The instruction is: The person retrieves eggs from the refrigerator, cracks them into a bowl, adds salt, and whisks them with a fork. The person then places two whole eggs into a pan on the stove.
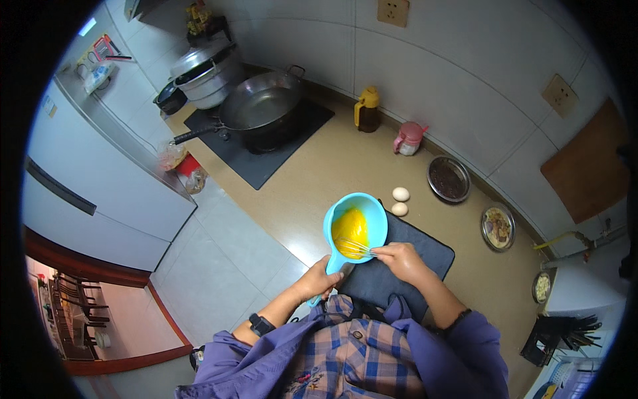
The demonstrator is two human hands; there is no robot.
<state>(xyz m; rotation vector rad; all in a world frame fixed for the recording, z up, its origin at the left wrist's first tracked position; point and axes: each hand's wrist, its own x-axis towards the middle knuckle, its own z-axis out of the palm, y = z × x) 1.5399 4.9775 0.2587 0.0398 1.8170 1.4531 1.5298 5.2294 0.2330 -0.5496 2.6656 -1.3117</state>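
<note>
My left hand grips the handle of a light blue plastic bowl, which is tilted so that its inside faces me. Yellow beaten egg lies in the bowl. Between the fingers of my right hand is a wire whisk, its loops dipping into the egg. Beneath my hands is a dark rectangular board on the counter, partly hidden by the bowl and my right forearm. Two whole eggs rest on the counter just beyond the board.
A wok stands on the black cooktop, its handle jutting over the counter edge. Along the wall are a yellow-topped bottle, a pink-lidded jar and metal bowls of food. At right stands a black knife holder.
</note>
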